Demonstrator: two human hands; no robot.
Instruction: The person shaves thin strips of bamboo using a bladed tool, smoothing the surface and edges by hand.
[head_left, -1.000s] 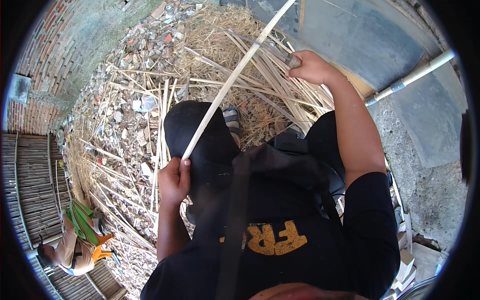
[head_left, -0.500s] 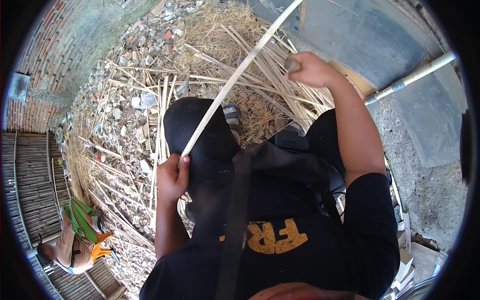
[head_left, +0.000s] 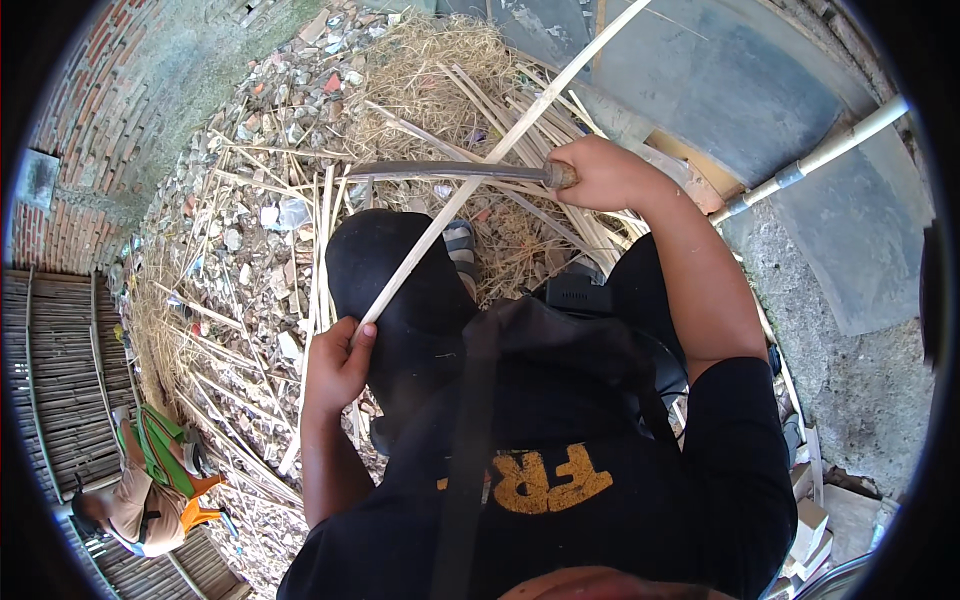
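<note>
My left hand (head_left: 338,368) is closed around the lower end of a long pale bamboo strip (head_left: 425,245), thumb on top, beside my left knee. The strip slants up and to the right past the top edge, so its far end is out of view. My right hand (head_left: 605,175) grips the wooden handle of a machete (head_left: 410,170). Its long dark blade points left, beyond my knees, and crosses the strip about midway. Whether the edge touches the strip I cannot tell.
More bamboo strips (head_left: 320,240) and a heap of straw-like shavings (head_left: 430,75) lie on stony rubble (head_left: 240,235). Grey panels (head_left: 720,90) and a pale pole (head_left: 845,145) stand at the right. Another person (head_left: 150,495) sits far left, near a bamboo-slat wall (head_left: 60,350).
My right hand has come slightly down and left, and the machete blade, hardly visible before, now shows across the strip. The strip has tilted a little to the right; my left hand keeps its hold.
</note>
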